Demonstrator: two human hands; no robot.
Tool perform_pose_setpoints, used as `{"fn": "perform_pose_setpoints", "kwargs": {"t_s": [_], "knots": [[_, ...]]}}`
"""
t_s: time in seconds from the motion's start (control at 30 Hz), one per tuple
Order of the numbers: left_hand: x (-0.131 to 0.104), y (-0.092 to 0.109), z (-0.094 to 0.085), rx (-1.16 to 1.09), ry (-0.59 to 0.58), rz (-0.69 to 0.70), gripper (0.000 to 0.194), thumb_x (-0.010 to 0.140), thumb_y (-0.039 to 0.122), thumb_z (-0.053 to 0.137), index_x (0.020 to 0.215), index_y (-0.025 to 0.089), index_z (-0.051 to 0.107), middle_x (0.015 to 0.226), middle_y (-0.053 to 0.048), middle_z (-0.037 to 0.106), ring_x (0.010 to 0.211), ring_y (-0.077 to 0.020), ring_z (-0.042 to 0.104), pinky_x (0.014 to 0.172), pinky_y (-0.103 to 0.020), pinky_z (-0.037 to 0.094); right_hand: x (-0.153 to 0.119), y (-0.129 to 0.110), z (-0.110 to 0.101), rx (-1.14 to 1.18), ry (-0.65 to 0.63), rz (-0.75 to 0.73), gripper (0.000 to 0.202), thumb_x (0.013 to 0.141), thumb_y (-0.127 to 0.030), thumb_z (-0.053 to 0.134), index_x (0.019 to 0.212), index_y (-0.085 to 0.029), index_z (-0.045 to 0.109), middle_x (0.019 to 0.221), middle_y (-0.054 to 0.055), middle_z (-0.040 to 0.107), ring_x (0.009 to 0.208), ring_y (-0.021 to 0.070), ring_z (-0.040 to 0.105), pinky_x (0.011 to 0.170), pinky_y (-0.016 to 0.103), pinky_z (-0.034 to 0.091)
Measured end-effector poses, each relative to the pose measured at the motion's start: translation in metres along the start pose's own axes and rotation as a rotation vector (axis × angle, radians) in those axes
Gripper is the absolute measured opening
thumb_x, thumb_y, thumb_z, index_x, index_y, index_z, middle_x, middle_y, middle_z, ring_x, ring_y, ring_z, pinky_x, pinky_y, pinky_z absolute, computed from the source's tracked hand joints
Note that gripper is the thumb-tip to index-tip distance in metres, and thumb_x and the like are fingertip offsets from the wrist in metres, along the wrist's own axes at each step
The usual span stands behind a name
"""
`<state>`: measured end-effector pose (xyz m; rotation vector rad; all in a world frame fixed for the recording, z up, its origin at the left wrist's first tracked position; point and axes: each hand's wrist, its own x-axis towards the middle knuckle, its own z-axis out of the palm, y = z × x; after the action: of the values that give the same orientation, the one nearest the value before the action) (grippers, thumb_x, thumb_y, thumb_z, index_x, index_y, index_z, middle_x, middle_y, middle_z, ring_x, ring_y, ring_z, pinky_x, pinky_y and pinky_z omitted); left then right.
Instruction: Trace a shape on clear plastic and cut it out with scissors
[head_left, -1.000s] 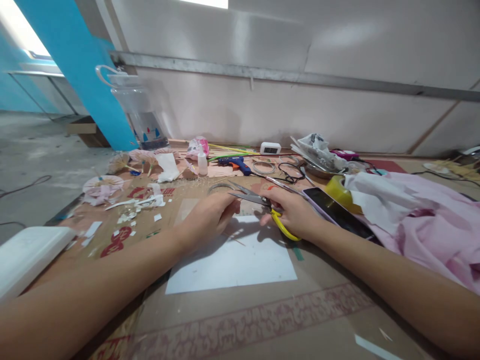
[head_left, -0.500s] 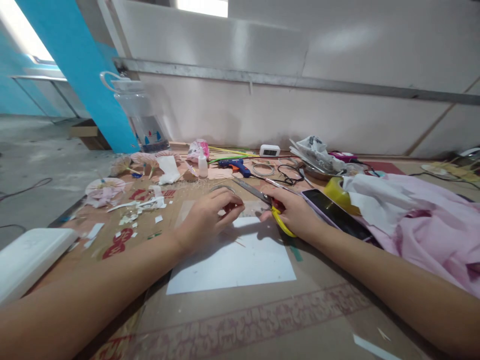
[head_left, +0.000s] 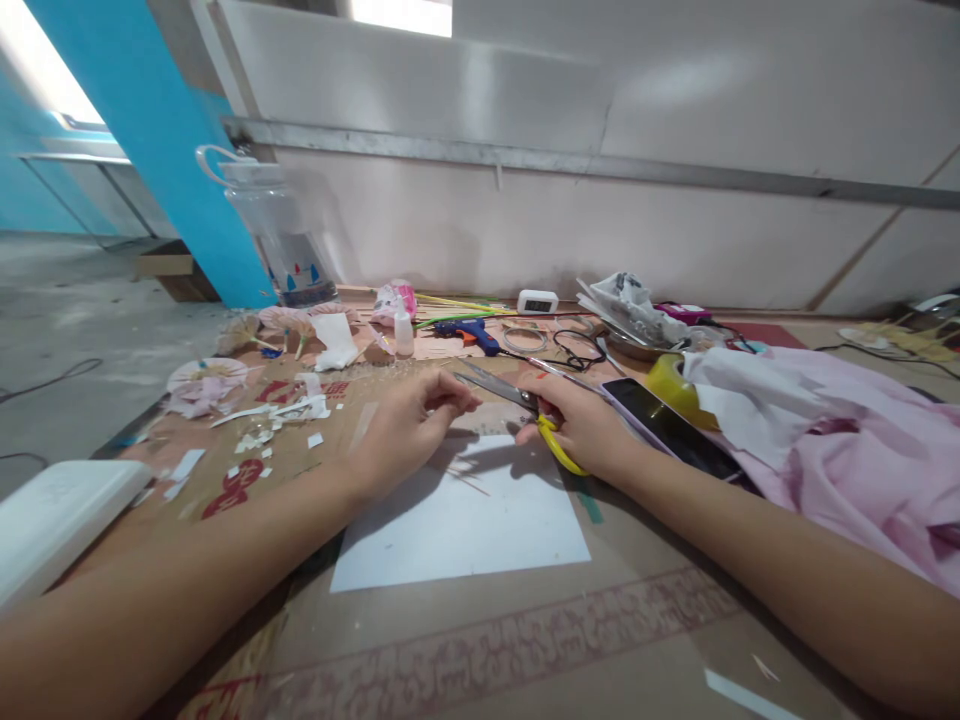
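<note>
My right hand [head_left: 581, 420] grips a pair of scissors [head_left: 504, 388] by the yellow handles, with the blades pointing left toward my other hand. The blades look slightly apart. My left hand [head_left: 412, 422] is closed in a pinch close to the blade tips, and whatever is between its fingers is too small or hidden to make out. Beneath both hands lies a white sheet of paper [head_left: 450, 545]. A few thin, straw-coloured slivers [head_left: 469, 480] rest on the paper below my left fingers.
Behind the paper lie a blue glue gun [head_left: 472, 335], a small squeeze bottle [head_left: 403, 330] and a digital clock [head_left: 538, 301]. A phone [head_left: 667, 425], yellow tape roll [head_left: 675, 388] and pink cloth [head_left: 855, 450] are right. Paper scraps [head_left: 300, 402] and a water bottle [head_left: 289, 240] are left.
My left hand has turned, and its fingers have drawn together and shifted slightly left. The scissors' tips have moved a little left and down. More slivers show on the paper.
</note>
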<state>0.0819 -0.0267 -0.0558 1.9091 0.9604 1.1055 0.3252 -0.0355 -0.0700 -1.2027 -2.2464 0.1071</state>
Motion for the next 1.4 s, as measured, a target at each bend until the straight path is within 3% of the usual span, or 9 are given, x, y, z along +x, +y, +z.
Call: {"fn": "perform_pose_setpoints", "kwargs": {"t_s": [0.1,0.27,0.4,0.67,1.0,1.13,1.3,1.4], "knots": [[-0.001,0.005,-0.001,0.017,-0.016,-0.003,0.016,0.091,0.019,0.052,0.1,0.018,0.065,0.095,-0.004,0.076,0.092,-0.0173,0.073,0.073,-0.028,0.063,0.0,-0.002,0.0,0.002,0.001,0.045,0.047,0.08,-0.041,0.076,0.119,-0.018,0.063,0.081,0.001,0.059,0.064,0.0149,0.048,0.06,0.027,0.038],[-0.002,0.01,-0.003,0.181,-0.011,0.056,0.018,0.093,0.019,0.049,0.094,0.018,0.067,0.089,-0.003,0.076,0.081,-0.0156,0.072,0.069,-0.027,0.061,0.0,-0.002,-0.001,0.024,0.008,0.045,0.047,0.081,-0.04,0.075,0.121,-0.021,0.06,0.09,0.004,0.06,0.071,0.0179,0.053,0.064,0.029,0.042],[-0.003,0.007,-0.003,0.231,-0.022,0.11,0.018,0.095,0.023,0.048,0.099,0.018,0.064,0.087,-0.003,0.076,0.08,-0.0146,0.071,0.069,-0.026,0.057,0.0,-0.002,-0.001,0.006,0.028,0.044,0.047,0.081,-0.04,0.075,0.121,-0.021,0.059,0.096,0.006,0.059,0.077,0.0203,0.055,0.067,0.031,0.044],[-0.005,-0.003,-0.002,0.337,-0.065,0.218,0.022,0.09,0.011,0.047,0.089,0.019,0.067,0.088,-0.001,0.075,0.077,-0.0122,0.068,0.07,-0.023,0.052,0.001,-0.003,-0.001,0.013,0.006,0.023,0.051,0.081,-0.05,0.073,0.119,-0.018,0.062,0.092,0.006,0.061,0.072,0.0191,0.054,0.064,0.03,0.043],[-0.006,-0.003,-0.002,0.364,-0.081,0.206,0.021,0.089,0.009,0.049,0.094,0.02,0.066,0.09,0.001,0.076,0.076,-0.0116,0.069,0.07,-0.022,0.052,0.0,-0.006,-0.003,0.014,-0.009,0.038,0.045,0.081,-0.044,0.073,0.118,-0.02,0.065,0.085,0.003,0.06,0.068,0.0161,0.051,0.061,0.027,0.039],[-0.006,0.0,-0.001,0.355,-0.09,0.197,0.023,0.091,0.013,0.047,0.106,0.019,0.064,0.091,0.0,0.077,0.079,-0.0127,0.07,0.074,-0.024,0.053,0.0,-0.007,-0.002,0.039,0.003,0.058,0.042,0.081,-0.045,0.074,0.114,-0.02,0.067,0.075,0.0,0.058,0.065,0.0151,0.049,0.061,0.026,0.039],[-0.004,0.002,-0.006,0.403,-0.044,0.175,0.022,0.094,0.019,0.047,0.108,0.019,0.064,0.093,-0.001,0.077,0.082,-0.0142,0.07,0.073,-0.026,0.053,0.001,-0.007,-0.002,0.083,0.025,0.104,0.037,0.08,-0.044,0.075,0.108,-0.021,0.07,0.068,-0.003,0.051,0.062,0.0139,0.046,0.059,0.025,0.038],[0.003,-0.008,-0.013,0.489,0.072,0.194,0.022,0.095,0.03,0.05,0.106,0.021,0.067,0.1,-0.003,0.075,0.088,-0.017,0.069,0.075,-0.029,0.052,0.002,-0.005,-0.002,0.073,0.035,0.116,0.04,0.079,-0.046,0.076,0.108,-0.02,0.069,0.069,-0.003,0.049,0.061,0.0135,0.043,0.056,0.024,0.035]]}}
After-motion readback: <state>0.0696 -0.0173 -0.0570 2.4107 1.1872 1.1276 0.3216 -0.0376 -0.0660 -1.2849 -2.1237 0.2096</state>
